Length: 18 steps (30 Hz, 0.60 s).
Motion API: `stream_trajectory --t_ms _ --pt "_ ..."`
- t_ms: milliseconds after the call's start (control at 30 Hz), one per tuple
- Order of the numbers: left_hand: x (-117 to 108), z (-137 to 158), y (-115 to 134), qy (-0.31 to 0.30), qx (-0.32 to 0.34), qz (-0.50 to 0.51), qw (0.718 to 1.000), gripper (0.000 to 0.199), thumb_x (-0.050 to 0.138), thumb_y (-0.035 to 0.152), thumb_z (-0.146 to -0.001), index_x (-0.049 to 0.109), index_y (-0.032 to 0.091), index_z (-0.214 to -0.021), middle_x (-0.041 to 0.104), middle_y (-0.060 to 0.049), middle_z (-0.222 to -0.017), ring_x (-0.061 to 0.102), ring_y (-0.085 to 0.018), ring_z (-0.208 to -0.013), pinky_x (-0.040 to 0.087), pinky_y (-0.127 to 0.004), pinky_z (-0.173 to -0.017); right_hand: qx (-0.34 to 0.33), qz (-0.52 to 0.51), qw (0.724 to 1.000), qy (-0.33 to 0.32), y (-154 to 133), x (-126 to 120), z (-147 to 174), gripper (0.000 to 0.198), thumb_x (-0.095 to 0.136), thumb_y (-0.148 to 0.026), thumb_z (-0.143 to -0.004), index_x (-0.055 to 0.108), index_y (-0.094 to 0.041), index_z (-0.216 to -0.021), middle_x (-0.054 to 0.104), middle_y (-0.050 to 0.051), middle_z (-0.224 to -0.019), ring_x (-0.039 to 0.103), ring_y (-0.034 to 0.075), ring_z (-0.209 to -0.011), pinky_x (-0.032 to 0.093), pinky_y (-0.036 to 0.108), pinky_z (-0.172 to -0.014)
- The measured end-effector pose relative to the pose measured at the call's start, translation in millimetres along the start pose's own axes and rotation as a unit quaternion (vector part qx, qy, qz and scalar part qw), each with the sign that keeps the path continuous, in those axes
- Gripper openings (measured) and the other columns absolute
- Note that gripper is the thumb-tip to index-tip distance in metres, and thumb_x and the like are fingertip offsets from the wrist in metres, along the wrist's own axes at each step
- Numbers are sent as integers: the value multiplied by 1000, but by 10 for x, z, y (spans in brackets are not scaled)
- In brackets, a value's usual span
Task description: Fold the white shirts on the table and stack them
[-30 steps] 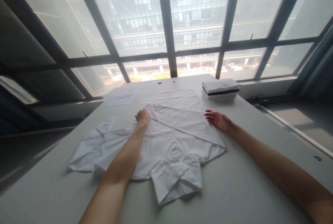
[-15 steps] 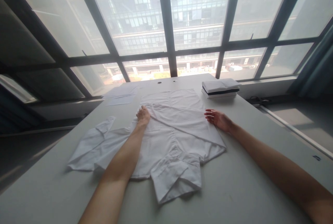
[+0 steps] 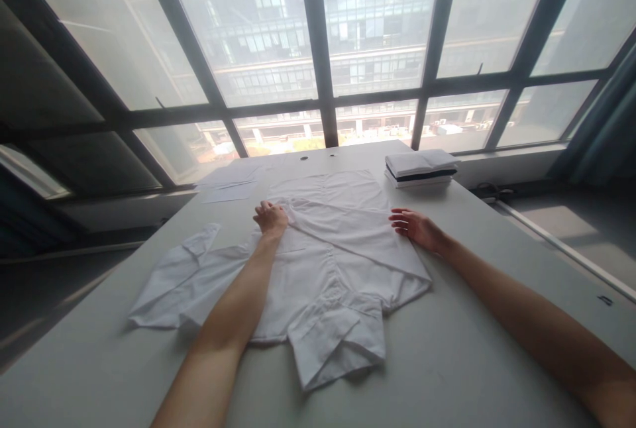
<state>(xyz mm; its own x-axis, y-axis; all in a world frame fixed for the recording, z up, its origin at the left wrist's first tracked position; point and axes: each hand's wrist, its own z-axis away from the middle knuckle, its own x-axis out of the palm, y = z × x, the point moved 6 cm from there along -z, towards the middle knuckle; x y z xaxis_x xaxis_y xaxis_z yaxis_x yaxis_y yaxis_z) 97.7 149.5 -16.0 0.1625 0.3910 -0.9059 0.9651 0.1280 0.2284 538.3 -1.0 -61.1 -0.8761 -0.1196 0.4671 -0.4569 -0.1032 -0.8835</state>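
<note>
A white shirt [image 3: 298, 275] lies spread on the white table, its long sleeve [image 3: 173, 282] stretched out to the left. A fold of its cloth [image 3: 348, 219] runs across the body from the right corner toward my left hand. My left hand [image 3: 271, 218] rests at the left end of that fold, fingers bent and somewhat apart; its palm side is hidden. My right hand [image 3: 416, 228] is beside the shirt's right edge, open, fingers spread and holding nothing. Nearest me, a creased flap of the shirt [image 3: 332, 348] points toward the front of the table.
A stack of folded white cloth [image 3: 421, 166] with a dark band stands at the table's back right. Thin white sheets [image 3: 231, 183] lie at the back left. Behind the white table [image 3: 437, 375] are tall framed windows [image 3: 377, 24].
My left hand's fingers have loosened and spread a little to the left at the fold's end. The right hand and the shirt look nearly the same.
</note>
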Motion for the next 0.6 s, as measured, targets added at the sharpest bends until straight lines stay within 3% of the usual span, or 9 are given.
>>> stream_trajectory --t_ms 133,233,300,367,500,600 --pt "136 23 129 -57 54 3 997 44 46 40 -103 64 25 -140 51 -14 -154 45 -34 -141 36 -54 -117 2 4 1000 -1 10 -7 -1 23 60 -21 -93 74 -22 -111 78 7 -108 73 19 -91 58 31 -82" --pt "256 38 165 -114 66 -1 991 53 45 54 -102 59 29 -147 47 -13 -159 38 -36 -148 28 -62 -119 4 12 1000 0 16 -6 -15 21 59 -26 -95 73 -24 -111 79 7 -108 73 19 -91 58 33 -85" --pt "305 43 157 -139 65 -12 988 60 41 59 -102 54 29 -152 40 -13 -164 32 -38 -152 24 -67 -119 2 7 1000 6 -1 -9 -17 25 54 -37 -101 74 -23 -110 79 7 -107 74 20 -90 58 35 -88" --pt "328 44 141 -153 65 -22 986 64 36 61 -102 48 29 -156 35 -13 -167 27 -38 -154 21 -69 -120 7 -3 1000 -5 -32 14 6 43 44 -52 -104 74 -22 -110 79 10 -108 74 22 -94 57 38 -94" --pt "352 42 122 -164 71 -31 983 70 28 65 -102 43 28 -160 30 -13 -169 24 -38 -156 19 -68 -121 106 12 983 -150 -16 222 180 73 31 -74 -101 72 -18 -121 72 16 -130 69 32 -120 50 50 -107" --pt "374 35 116 -168 73 -38 982 74 29 68 -101 40 27 -161 28 -13 -170 22 -39 -156 18 -69 -121 213 46 930 -296 100 406 387 78 34 -78 -98 68 -15 -130 66 21 -139 62 37 -129 51 55 -104"
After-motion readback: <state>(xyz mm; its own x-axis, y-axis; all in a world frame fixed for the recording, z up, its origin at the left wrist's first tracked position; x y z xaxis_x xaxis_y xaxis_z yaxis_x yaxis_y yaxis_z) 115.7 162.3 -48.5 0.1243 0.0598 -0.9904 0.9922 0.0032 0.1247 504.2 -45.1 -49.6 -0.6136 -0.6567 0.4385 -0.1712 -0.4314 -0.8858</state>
